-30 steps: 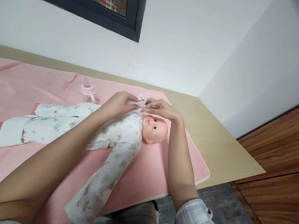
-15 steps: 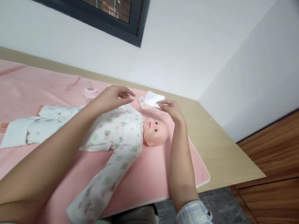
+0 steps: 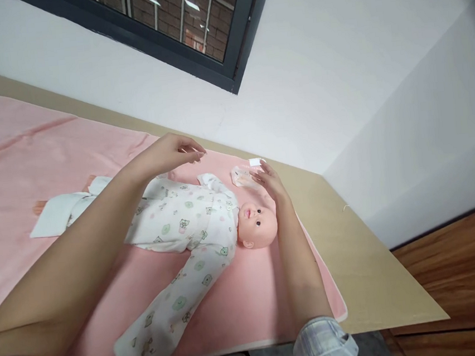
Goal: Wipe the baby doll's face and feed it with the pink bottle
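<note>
A baby doll (image 3: 259, 225) lies face up on a pink blanket (image 3: 240, 289), dressed in a white patterned top (image 3: 182, 214). One long sleeve hangs toward the near edge. My left hand (image 3: 174, 151) hovers above the doll's body, fingers loosely stretched and apart, with nothing visible in them. Beyond the doll's head, my right hand (image 3: 272, 183) has its fingertips at a small folded white cloth (image 3: 256, 161), which it seems to pinch; the hand partly hides the grip. A clear plastic wrapper (image 3: 241, 176) lies just left of those fingers.
Under the blanket is a tan tabletop (image 3: 344, 235), its right corner reaching past the blanket. A white wall and a dark-framed window (image 3: 228, 78) rise behind. Wooden panels (image 3: 459, 263) stand at the lower right.
The white cloth shows as a smaller piece behind my right fingers, uncovering the wrapper. My left hand has shifted left over the doll; the bottle is hidden now. The view has tilted slightly.
</note>
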Tool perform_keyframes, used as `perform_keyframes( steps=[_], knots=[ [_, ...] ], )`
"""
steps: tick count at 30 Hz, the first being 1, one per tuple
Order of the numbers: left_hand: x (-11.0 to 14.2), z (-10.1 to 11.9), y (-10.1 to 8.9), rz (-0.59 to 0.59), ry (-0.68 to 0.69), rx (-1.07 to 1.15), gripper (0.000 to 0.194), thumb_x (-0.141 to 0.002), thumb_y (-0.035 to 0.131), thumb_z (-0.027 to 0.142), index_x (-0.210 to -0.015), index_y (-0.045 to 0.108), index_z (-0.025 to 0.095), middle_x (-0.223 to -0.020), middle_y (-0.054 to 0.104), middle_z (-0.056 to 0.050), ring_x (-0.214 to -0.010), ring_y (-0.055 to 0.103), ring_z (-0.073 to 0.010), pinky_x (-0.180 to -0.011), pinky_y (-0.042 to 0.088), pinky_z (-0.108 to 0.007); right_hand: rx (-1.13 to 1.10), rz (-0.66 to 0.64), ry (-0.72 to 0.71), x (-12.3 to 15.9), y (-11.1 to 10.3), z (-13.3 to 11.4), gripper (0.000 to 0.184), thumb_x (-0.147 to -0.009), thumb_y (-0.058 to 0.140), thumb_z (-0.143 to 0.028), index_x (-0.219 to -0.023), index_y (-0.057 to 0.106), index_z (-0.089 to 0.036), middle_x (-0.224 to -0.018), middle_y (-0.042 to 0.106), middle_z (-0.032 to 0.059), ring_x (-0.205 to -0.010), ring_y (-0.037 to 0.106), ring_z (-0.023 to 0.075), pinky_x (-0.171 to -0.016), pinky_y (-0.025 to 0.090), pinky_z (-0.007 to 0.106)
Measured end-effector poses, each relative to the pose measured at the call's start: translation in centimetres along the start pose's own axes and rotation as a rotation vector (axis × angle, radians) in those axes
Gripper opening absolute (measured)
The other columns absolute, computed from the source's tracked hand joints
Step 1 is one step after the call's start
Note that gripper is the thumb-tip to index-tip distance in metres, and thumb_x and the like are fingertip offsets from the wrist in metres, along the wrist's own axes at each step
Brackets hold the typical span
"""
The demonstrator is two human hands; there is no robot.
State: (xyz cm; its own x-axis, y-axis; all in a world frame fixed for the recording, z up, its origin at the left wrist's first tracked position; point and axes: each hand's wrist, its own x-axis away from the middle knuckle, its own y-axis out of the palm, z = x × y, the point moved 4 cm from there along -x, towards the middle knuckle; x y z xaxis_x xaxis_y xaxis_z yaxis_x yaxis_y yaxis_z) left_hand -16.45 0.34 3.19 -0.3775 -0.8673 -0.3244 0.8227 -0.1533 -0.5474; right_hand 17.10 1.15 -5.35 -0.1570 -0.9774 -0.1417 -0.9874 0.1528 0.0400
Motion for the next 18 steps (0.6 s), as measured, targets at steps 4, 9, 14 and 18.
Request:
perform_keyframes(
  steps=[4, 9, 14, 18],
  knots=[
    [0.1, -0.2, -0.8, 0.022, -0.019, 0.023, 0.031, -0.078, 0.068, 0.041, -0.099, 0.077, 0.02, -0.095, 0.078, -0.007, -0.098, 0.072, -0.0292, -0.081, 0.054, -0.037, -0.067, -0.026, 0.183, -0.6, 0.0, 2.2, 0.062, -0.082, 0.07, -0.014, -0.14, 0.052, -0.026, -0.156, 0.05, 0.0074, -0.108, 0.076, 0.0194, -0.111, 0.056, 0.038],
    [0.3, -0.6, -1.9, 0.058, -0.08, 0.056, 0.025, -0.082, 0.066, 0.033, -0.098, 0.076, 0.016, -0.097, 0.077, -0.009, -0.096, 0.071, -0.0261, -0.079, 0.055, -0.036, -0.219, -0.007, 0.183, -0.4, -1.1, 3.8, 0.035, -0.087, 0.068, -0.014, -0.12, 0.06, -0.023, -0.115, 0.075, 0.003, -0.108, 0.075, 0.0168, -0.114, 0.053, 0.036],
    [0.2, -1.1, -2.2, 0.058, -0.102, 0.065, 0.022, -0.086, 0.065, 0.024, -0.102, 0.076, 0.013, -0.101, 0.076, -0.01, -0.095, 0.069, -0.0237, -0.077, 0.055, -0.035, -0.276, -0.007, 0.184, 0.4, -1.8, 4.5, 0.034, -0.085, 0.073, -0.017, -0.118, 0.063, -0.024, -0.115, 0.075, 0.004, -0.108, 0.075, 0.0202, -0.11, 0.058, 0.043],
    [0.2, -1.4, -2.2, 0.05, -0.103, 0.085, 0.018, -0.088, 0.066, 0.023, -0.101, 0.076, 0.014, -0.102, 0.076, -0.01, -0.096, 0.069, -0.025, -0.077, 0.055, -0.035, -0.285, -0.056, 0.233, 1.6, -1.8, 4.5, 0.039, -0.083, 0.078, -0.02, -0.119, 0.063, -0.024, -0.125, 0.072, 0.0069, -0.109, 0.075, 0.0243, -0.106, 0.06, 0.049]
  ],
)
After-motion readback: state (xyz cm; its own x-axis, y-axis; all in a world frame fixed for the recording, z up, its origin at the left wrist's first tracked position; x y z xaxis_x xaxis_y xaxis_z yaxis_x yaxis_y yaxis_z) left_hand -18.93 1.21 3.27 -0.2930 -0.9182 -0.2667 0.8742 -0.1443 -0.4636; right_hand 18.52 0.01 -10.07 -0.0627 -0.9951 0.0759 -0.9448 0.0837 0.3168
